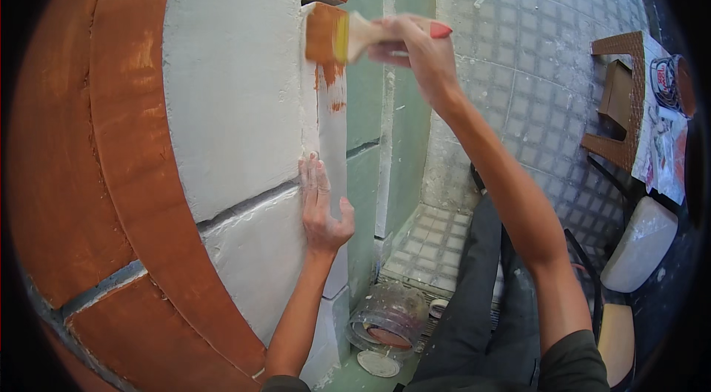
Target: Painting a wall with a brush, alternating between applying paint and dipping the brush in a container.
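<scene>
My right hand grips the wooden handle of a wide paintbrush, whose red handle tip shows past my fingers. The bristles, coated in orange-brown paint, lie against the edge of a wall block. Below them, streaks of wet orange paint run partway down the white edge. My left hand rests on the same wall edge lower down, its fingers pointing up, dusted white and holding nothing. To the left spreads a white wall panel, bordered by an orange-brown painted band.
A clear plastic bucket stands near my feet, a round lid beside it. On the right, a brown stool carries a paint tub. Near it are a chair and a cardboard box. A green wall adjoins the edge.
</scene>
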Available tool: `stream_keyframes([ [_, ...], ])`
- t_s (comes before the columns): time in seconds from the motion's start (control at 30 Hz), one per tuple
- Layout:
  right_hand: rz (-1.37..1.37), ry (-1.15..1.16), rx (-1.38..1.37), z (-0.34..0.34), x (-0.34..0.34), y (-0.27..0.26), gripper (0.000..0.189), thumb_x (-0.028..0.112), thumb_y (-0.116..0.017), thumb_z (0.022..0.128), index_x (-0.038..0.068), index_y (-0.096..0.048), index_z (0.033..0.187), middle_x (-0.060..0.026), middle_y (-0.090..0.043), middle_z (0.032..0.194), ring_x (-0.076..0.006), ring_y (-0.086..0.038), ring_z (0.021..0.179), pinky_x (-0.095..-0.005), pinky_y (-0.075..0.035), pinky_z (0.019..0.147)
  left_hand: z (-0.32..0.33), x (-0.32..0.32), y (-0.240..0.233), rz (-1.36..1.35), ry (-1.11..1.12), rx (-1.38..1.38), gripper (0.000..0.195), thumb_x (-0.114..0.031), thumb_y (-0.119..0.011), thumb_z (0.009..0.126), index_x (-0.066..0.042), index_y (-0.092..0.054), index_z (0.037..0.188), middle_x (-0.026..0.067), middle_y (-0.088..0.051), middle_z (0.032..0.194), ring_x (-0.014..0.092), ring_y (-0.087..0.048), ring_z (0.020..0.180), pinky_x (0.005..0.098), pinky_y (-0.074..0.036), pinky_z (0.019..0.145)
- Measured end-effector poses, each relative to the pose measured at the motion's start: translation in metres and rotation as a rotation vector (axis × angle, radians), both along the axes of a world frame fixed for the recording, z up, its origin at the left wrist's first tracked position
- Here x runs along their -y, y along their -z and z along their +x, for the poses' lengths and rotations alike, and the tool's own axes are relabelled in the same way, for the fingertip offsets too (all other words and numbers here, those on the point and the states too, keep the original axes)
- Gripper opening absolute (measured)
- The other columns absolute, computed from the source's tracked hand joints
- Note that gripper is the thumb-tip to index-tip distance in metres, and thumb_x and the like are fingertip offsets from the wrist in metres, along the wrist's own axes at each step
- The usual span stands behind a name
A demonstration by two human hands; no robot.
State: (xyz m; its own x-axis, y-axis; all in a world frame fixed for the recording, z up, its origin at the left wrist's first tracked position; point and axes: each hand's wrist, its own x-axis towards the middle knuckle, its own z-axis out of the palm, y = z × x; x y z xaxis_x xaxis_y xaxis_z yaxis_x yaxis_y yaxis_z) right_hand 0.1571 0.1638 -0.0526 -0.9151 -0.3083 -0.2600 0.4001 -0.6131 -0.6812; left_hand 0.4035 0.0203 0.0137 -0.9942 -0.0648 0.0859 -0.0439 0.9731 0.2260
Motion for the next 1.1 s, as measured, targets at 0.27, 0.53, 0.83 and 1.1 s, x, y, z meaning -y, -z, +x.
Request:
stream_keyframes([
  [0.27,-0.035,0.011,0.032,-0.017,-0.023,0.003,0.031,0.021,-0.057,0.092,-0.005,-0.068,0.105,-0.0158,-0.070,0.102,-0.0213,-0.071,0.082,-0.0339,-0.060,0.083,0.003,0.001,0.001,0.002,-0.004,0.010,0.080,0.001,-0.052,0.072,0.007,-0.032,0.150,0.0282,-0.037,0.152,0.051,-0.030,0.142,0.0516,-0.029,0.116],
  [0.53,0.125,-0.411,-0.047,0.012,-0.020,-0.001,0.032,0.024,-0.058,0.091,-0.004,-0.069,0.105,-0.0149,-0.071,0.101,-0.0203,-0.071,0.082,-0.0341,-0.061,0.078,0.005,0.006,-0.003,-0.012,0.003,0.007,0.080,0.001,-0.052,0.072,0.007,-0.032,0.149,0.0277,-0.036,0.153,0.051,-0.029,0.142,0.0519,-0.029,0.116],
  [0.83,0.032,0.046,-0.111,-0.004,-0.006,-0.002,0.026,0.013,-0.058,0.088,-0.007,-0.073,0.095,-0.0141,-0.072,0.085,-0.0180,-0.071,0.073,-0.0275,-0.060,0.067,0.002,0.003,0.000,0.006,0.003,-0.007,0.080,0.000,-0.052,0.072,0.008,-0.032,0.149,0.0274,-0.036,0.153,0.051,-0.028,0.143,0.0519,-0.028,0.117],
  [1.1,0.211,-0.135,-0.395,-0.004,-0.040,0.006,0.025,0.017,-0.068,0.090,-0.004,-0.074,0.102,-0.0099,-0.073,0.083,-0.0125,-0.068,0.068,-0.0243,-0.057,0.062,0.001,0.002,0.001,-0.005,0.015,-0.013,0.079,0.000,-0.052,0.072,0.008,-0.033,0.148,0.0274,-0.037,0.152,0.052,-0.029,0.142,0.0528,-0.029,0.116],
])
